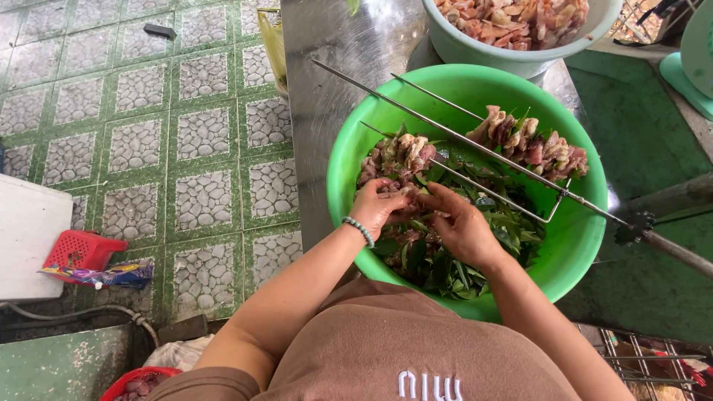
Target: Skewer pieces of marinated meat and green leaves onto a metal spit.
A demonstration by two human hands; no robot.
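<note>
Tabletop [327, 89]: grey metal, carries 2 bowls.
Green bowl [579, 238]: big, round, holds dark leaves [445, 271] and meat [401, 160] threaded on a forked metal skewer [445, 126].
Pale bowl [475, 52]: behind it, heaped with raw meat pieces.
Red basket [82, 249]: on the floor, left; a blue and yellow wrapper [104, 276] lies against it.
Left hand [376, 206]: beaded bracelet, fingers clamped on meat at the skewer.
Right hand [460, 223]: fingers pinched together on the same meat.
</note>
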